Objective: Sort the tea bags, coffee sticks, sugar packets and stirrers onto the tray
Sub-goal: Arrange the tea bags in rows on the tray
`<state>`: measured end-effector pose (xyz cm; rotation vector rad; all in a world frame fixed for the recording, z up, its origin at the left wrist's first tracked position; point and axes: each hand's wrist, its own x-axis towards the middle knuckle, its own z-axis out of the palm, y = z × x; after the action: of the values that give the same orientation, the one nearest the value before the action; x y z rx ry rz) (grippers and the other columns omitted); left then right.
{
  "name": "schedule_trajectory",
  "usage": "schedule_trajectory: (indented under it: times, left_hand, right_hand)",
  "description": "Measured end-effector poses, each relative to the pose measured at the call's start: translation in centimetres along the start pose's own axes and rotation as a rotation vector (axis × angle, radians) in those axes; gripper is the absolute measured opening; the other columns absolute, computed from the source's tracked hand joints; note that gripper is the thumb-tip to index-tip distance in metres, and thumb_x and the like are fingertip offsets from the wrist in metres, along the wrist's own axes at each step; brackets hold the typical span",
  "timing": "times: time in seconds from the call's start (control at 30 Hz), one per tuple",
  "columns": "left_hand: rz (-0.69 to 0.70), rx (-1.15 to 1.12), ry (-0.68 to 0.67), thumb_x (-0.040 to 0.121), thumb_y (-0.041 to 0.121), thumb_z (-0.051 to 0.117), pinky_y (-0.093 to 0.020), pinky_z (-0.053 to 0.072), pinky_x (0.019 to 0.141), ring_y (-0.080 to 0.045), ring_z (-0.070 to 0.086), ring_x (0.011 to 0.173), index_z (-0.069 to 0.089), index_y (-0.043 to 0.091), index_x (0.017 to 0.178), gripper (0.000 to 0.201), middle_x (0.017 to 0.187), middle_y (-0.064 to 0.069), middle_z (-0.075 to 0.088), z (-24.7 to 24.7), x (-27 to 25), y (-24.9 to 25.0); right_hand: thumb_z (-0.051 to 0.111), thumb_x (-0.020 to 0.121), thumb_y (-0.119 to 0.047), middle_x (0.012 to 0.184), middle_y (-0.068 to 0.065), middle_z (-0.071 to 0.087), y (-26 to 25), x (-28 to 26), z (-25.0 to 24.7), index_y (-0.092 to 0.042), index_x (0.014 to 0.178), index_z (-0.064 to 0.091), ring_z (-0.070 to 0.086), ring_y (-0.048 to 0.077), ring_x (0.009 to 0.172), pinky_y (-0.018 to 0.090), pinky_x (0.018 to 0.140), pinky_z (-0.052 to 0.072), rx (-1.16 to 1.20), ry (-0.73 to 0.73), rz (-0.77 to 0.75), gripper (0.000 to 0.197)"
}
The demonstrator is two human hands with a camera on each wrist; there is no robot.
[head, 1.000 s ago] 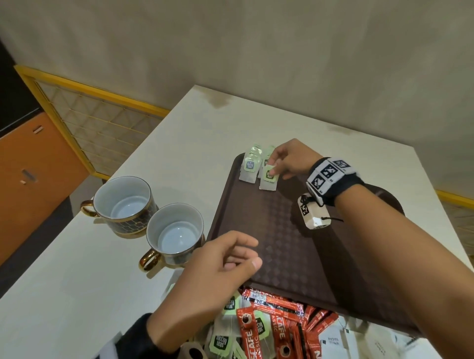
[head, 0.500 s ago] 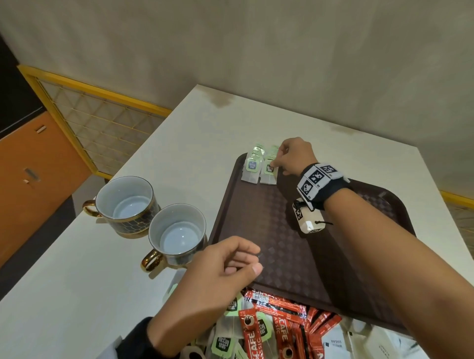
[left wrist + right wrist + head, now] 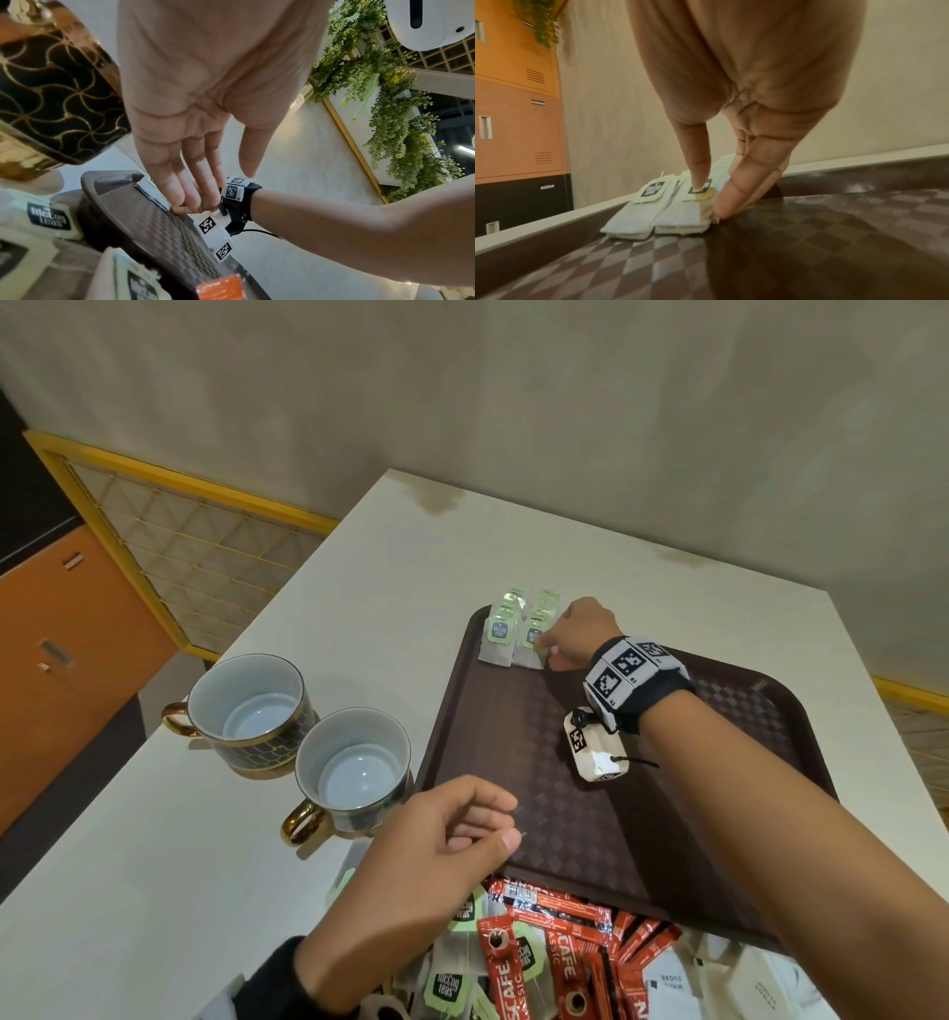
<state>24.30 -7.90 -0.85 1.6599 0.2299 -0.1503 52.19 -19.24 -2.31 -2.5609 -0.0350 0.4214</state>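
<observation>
Head view: a white table carries a dark brown checkered tray, with two rows of tea bags laid side by side in its far left corner. The person's right hand reaches across the tray to those rows; in the right wrist view the thumb presses down on the paper tag of the right-hand row while the straight fingers bear against that row's outer edge, their tips on the tray floor. The row beside it lies touching it, untouched by the hand. The left hand hovers over the tray's near left corner, fingers loosely curled and holding nothing, as the left wrist view confirms. Two empty patterned cups with gold handles stand on the table just left of the tray. At the near edge, off the tray, lies an unsorted heap: red coffee sticks, more tea bags with green tags, and white sugar packets to the right. Stirrers cannot be made out in any view.
</observation>
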Motion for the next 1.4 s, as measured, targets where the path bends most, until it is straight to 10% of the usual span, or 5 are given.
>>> schedule_trajectory:
  times: [0.13, 0.63, 0.9, 1.13, 1.4]
  left_hand:
    - [-0.007, 0.000, 0.004, 0.086, 0.015, 0.070, -0.012, 0.051, 0.077, 0.000, 0.066, 0.084, 0.069, 0.027, 0.097, 0.016, 0.086, 0.008, 0.071, 0.0, 0.0, 0.1]
    - [-0.006, 0.049, 0.020, 0.086, 0.018, 0.069, -0.018, 0.054, 0.082, -0.001, 0.066, 0.087, 0.069, 0.031, 0.097, 0.017, 0.088, 0.011, 0.070, -0.6, -1.0, -0.2]
    - [0.071, 0.152, 0.048, 0.088, 0.022, 0.068, -0.018, 0.054, 0.079, -0.002, 0.067, 0.086, 0.070, 0.031, 0.098, 0.014, 0.090, 0.012, 0.071, -2.9, -2.7, 0.6]
    - [0.042, 0.638, -0.214, 0.088, 0.039, 0.065, -0.016, 0.048, 0.086, 0.006, 0.058, 0.099, 0.058, 0.042, 0.122, 0.034, 0.111, 0.024, 0.062, -4.7, -5.6, -0.6]
    - [0.192, 1.097, -0.398, 0.093, 0.032, 0.058, -0.024, 0.036, 0.086, -0.017, 0.046, 0.110, 0.048, 0.038, 0.135, 0.044, 0.119, 0.004, 0.043, -1.4, -6.2, -2.6]
  right_hand:
    - [0.079, 0.074, -0.019, 0.093, 0.016, 0.066, -0.8, -0.4, 0.2, -0.008, 0.084, 0.053, 0.067, 0.033, 0.082, 0.045, 0.074, 0.058, 0.000, 0.085, -0.129, 0.030]
    - [0.075, 0.077, -0.034, 0.099, 0.008, 0.052, -2.7, -0.7, 2.9, -0.009, 0.114, 0.049, 0.051, 0.024, 0.085, 0.031, 0.068, 0.041, -0.430, -0.013, -0.323, 0.052]
    - [0.076, 0.077, -0.041, 0.097, 0.004, 0.055, -3.2, -6.1, -1.0, -0.011, 0.098, 0.053, 0.051, 0.021, 0.088, 0.027, 0.060, 0.037, -0.268, 0.000, -0.406, 0.043]
    - [0.074, 0.076, -0.048, 0.085, -0.006, 0.063, -0.2, -20.2, -3.4, -0.023, 0.090, 0.061, 0.060, 0.010, 0.076, 0.028, 0.067, 0.047, -0.289, -0.354, -0.629, 0.031]
    - [0.067, 0.084, -0.047, 0.118, -0.003, 0.043, 4.2, -26.9, 3.2, -0.024, 0.131, 0.049, 0.051, 0.018, 0.101, 0.039, 0.085, 0.049, -0.638, -0.526, -0.761, 0.055]
